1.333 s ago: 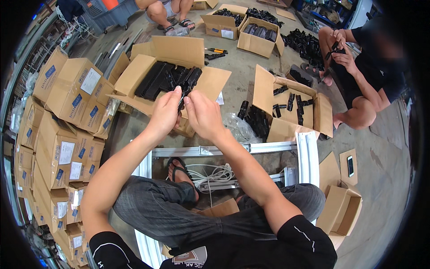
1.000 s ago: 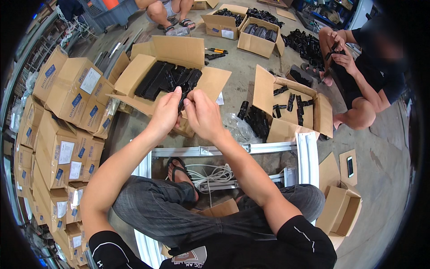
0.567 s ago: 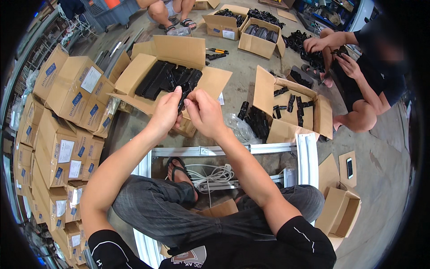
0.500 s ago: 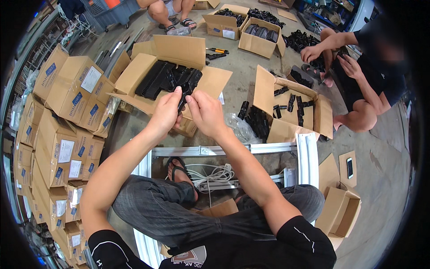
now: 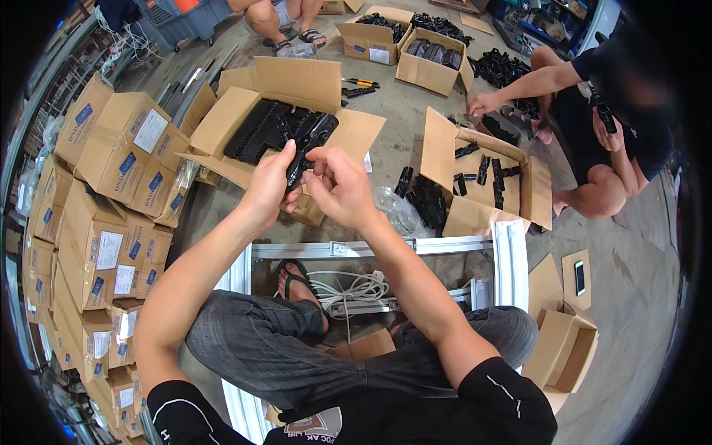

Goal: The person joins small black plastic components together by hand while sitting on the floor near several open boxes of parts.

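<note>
A long, glossy black plastic part point(image 5: 299, 162) is gripped in my left hand point(image 5: 268, 184), with the thumb laid along its side. My right hand point(image 5: 345, 187) is close against the part's right side, its fingers curled into a pinch. Whatever lies between those fingertips is too small to make out. Behind my hands stands an open cardboard box point(image 5: 298, 80) holding rows of black plastic parts point(image 5: 256, 133). The far end of the held part overlaps these rows in view, so its outline there is hard to separate.
Stacked cartons point(image 5: 111, 245) rise on my left. An open box point(image 5: 534, 189) with loose black parts stands to the right, near a co-worker's hand point(image 5: 486, 104). A white metal frame point(image 5: 512, 259) surrounds my legs, with coiled white cable point(image 5: 356, 289) inside. A phone point(image 5: 579, 277) lies on cardboard.
My right fingers have loosened and curled at the part's side, uncovering more of it. The part has tilted slightly in my left hand. The co-worker's hands have moved apart, one raised with a black part.
</note>
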